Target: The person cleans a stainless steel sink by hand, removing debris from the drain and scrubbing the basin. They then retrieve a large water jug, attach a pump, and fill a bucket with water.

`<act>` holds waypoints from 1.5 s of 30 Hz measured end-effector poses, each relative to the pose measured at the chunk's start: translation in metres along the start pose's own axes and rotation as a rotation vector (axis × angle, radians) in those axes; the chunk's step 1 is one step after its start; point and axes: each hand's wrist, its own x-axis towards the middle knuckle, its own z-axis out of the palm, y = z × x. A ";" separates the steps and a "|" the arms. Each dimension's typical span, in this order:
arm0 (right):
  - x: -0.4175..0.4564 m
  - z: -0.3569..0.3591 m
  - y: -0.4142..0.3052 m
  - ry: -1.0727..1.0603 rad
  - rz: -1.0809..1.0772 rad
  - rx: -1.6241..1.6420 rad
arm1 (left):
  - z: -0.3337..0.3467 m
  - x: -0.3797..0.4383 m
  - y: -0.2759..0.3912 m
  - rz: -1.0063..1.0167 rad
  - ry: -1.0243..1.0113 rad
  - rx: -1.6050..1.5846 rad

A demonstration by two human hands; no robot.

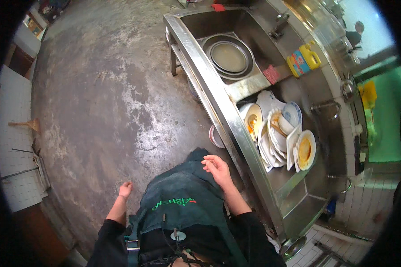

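Note:
My right hand (218, 169) hangs over the front of the dark green apron (187, 187), its fingers loosely bent and nothing seen in them. Out to the left, above the concrete floor, my left hand (126, 189) is curled; its palm is hidden. Nearest to my right hand is the steel sink counter (220, 90). A heap of soiled white plates (274, 143) leans in its middle basin, with a blue-patterned bowl (292, 113) and a spoon (252, 121) among them. In the far basin, a round metal pan (229, 58) holds cloudy water.
A yellow detergent jug (303, 60) and a pink cloth (271, 74) sit by the basin divider. Faucets (330, 108) line the wall side. Below the counter is a pale bucket (216, 136). A broom (30, 124) lies left. Someone (355, 33) appears beyond the window.

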 end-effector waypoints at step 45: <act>0.614 -0.124 -0.015 1.276 0.558 0.999 | -0.043 0.333 0.744 0.265 -0.321 0.889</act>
